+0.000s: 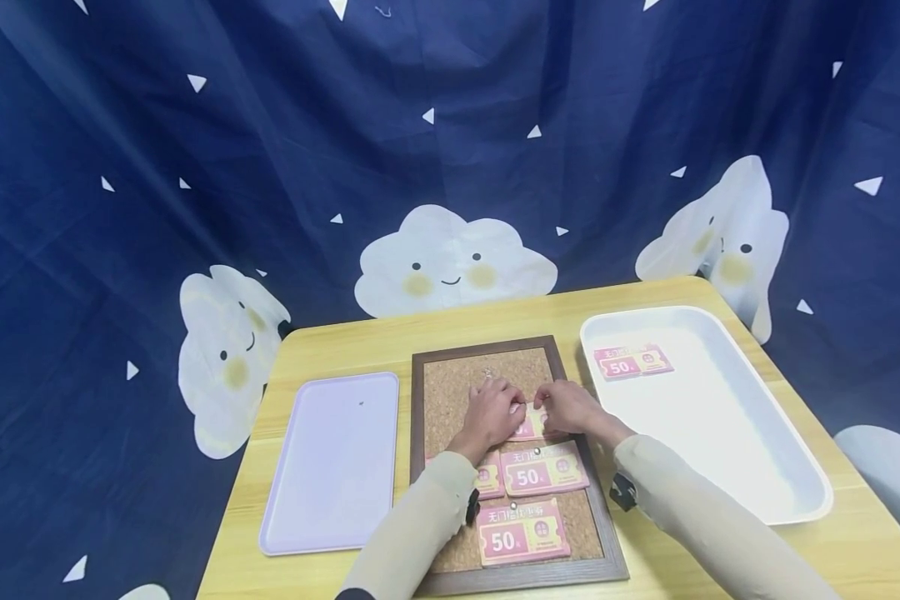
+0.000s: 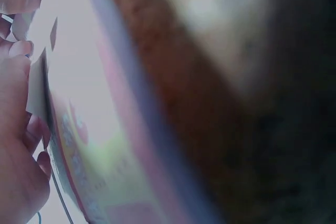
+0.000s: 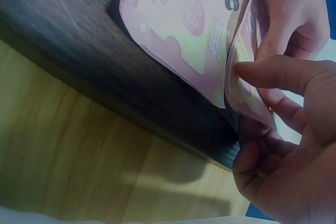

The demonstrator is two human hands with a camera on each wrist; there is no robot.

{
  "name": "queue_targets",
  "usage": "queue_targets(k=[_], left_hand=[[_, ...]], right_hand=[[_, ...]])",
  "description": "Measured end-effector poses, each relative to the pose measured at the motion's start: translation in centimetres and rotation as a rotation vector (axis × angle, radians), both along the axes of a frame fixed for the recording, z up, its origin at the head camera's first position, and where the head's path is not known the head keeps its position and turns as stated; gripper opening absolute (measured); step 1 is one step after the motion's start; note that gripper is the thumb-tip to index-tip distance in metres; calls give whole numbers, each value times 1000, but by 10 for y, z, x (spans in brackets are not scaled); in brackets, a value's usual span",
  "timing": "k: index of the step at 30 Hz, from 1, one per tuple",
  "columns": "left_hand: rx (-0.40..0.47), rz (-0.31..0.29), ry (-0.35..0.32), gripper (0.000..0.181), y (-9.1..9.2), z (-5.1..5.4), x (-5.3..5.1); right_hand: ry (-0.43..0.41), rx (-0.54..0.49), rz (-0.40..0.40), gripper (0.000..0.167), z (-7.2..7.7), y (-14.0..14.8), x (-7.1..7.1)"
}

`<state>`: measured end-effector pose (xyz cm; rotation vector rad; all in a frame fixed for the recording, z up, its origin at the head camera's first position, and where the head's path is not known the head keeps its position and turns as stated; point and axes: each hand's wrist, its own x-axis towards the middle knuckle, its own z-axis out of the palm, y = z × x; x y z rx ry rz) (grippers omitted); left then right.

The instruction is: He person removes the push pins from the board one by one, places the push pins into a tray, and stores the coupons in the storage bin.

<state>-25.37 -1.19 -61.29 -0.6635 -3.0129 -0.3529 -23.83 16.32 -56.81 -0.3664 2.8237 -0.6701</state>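
A pink coupon [image 1: 528,427] lies against the cork board [image 1: 446,392] between both hands, above two other coupons. My right hand [image 1: 572,407] pinches its edge; in the right wrist view the thumb [image 3: 278,73] presses the printed face and fingers curl behind. At the coupon's other end, my left hand [image 1: 492,410] grips it with bent fingers, partly covering it. Lower on the board are a coupon [image 1: 543,473] with a pushpin [image 1: 537,451] at its top, a partly hidden coupon [image 1: 489,479] beside it, and a bottom coupon [image 1: 525,537], also pinned.
The board has a dark wooden frame [image 1: 603,533]. On the right stands a white tray [image 1: 708,417] with coupons [image 1: 632,361] at its upper left. A lilac tray [image 1: 333,467] on the left holds a tiny dark item [image 1: 361,403]. Small metallic bits [image 1: 487,372] sit near the board's top.
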Motion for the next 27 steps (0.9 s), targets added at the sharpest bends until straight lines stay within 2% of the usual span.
queue_targets(k=[11, 20, 27], left_hand=[[-70, -68, 62, 23, -2, -3, -3], [-87, -73, 0, 25, -1, -1, -3], [-91, -113, -2, 25, -4, -2, -3]], right_hand=[[-20, -25, 4, 38, 1, 0, 0], [-24, -35, 3, 39, -1, 1, -4], [-48, -42, -2, 41, -2, 1, -2]])
